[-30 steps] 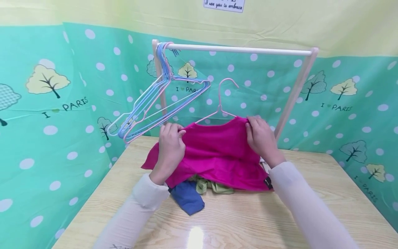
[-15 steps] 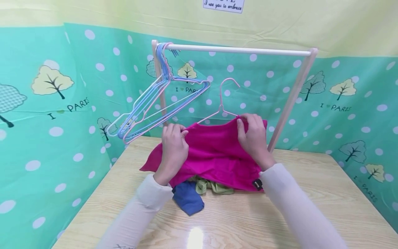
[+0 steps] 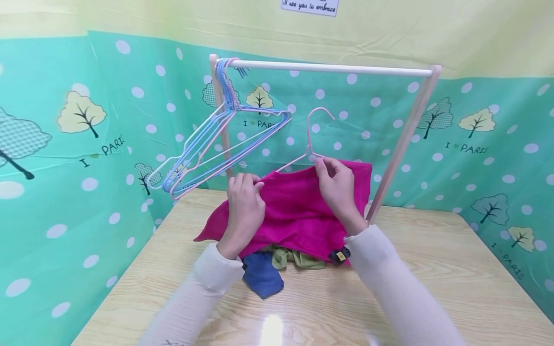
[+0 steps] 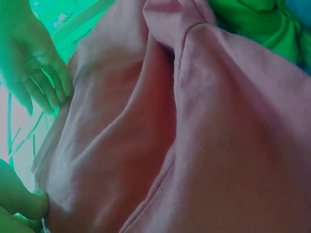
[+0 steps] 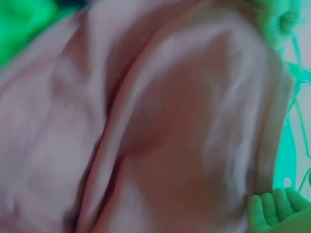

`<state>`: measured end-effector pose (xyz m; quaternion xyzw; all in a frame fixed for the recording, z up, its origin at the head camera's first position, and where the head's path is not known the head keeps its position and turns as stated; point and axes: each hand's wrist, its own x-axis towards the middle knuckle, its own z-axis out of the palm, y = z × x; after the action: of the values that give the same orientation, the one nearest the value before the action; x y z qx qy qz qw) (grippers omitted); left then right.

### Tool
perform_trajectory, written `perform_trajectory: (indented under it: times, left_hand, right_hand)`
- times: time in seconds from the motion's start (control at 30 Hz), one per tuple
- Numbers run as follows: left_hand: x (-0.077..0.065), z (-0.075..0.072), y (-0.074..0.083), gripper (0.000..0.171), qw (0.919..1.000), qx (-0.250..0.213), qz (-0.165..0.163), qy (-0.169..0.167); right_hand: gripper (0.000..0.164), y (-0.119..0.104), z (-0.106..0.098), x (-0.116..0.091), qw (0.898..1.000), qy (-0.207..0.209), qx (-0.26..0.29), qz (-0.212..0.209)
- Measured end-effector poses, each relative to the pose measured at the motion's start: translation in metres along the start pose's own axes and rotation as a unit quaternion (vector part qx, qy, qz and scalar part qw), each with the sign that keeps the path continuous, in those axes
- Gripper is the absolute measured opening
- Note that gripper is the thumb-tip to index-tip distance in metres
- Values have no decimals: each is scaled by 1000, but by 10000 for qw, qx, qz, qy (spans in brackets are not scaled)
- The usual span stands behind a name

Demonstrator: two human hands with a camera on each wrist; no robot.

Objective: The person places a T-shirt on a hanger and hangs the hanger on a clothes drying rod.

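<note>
A magenta top (image 3: 298, 206) is on a pink wire hanger (image 3: 309, 134), whose hook stands up bare above the neckline. My left hand (image 3: 245, 204) grips the top's upper edge left of the neckline, thumb toward me. With thumb and fingertips, my right hand (image 3: 339, 187) pinches the neckline's edge just right of the hanger's neck. The cloth hides most of the hanger's arms. In the left wrist view, colours look shifted and the top (image 4: 112, 121) looks dull pink, with my left thumb (image 4: 36, 201) against its edge. My right fingers (image 5: 272, 206) meet the edge in the right wrist view.
Several blue, pink and white hangers (image 3: 225, 125) hang at the left end of a rack's white rail (image 3: 333, 68). Under the top, blue cloth (image 3: 263, 276) and olive cloth (image 3: 298, 258) lie on the wooden table (image 3: 433, 278). A patterned curtain (image 3: 108, 158) stands behind.
My right hand has slid left along the top's upper edge, from the right shoulder to near the hanger's neck. The right shoulder cloth now shows beyond it. My left hand has shifted slightly right.
</note>
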<state>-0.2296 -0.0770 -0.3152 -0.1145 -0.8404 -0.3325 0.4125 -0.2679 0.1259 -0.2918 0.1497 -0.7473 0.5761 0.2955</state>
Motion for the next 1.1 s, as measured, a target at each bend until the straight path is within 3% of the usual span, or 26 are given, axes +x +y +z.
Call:
perform_trajectory:
  times: [0.13, 0.3, 0.57, 0.63, 0.83, 0.93, 1.1]
  left_hand:
    - [-2, 1, 1, 11, 10000, -20, 68, 18]
    - [-3, 3, 3, 12, 9999, -13, 111, 62]
    - [-4, 5, 7, 10, 10000, -55, -53, -42]
    - [-4, 5, 8, 9, 9998, -124, -59, -107]
    - [-5, -1, 8, 10, 9989, -246, -3, -395]
    - [-6, -7, 8, 12, 9971, -355, -93, -669]
    - [-5, -19, 11, 16, 9900, -635, -401, -1196]
  right_hand:
    - [32, -7, 8, -2, 9874, -41, 1349, 827]
    - [34, -13, 21, -3, 9694, -31, 2076, 1313]
    - [25, -22, 35, -6, 9229, 204, 3298, 1976]
    - [24, -25, 35, -5, 9077, 172, 3573, 2193]
    - [18, -33, 32, -2, 8451, -44, 4405, 3031]
    - [17, -34, 31, -3, 8386, -86, 4472, 3109]
    - [14, -35, 32, -3, 8540, -242, 4394, 2775]
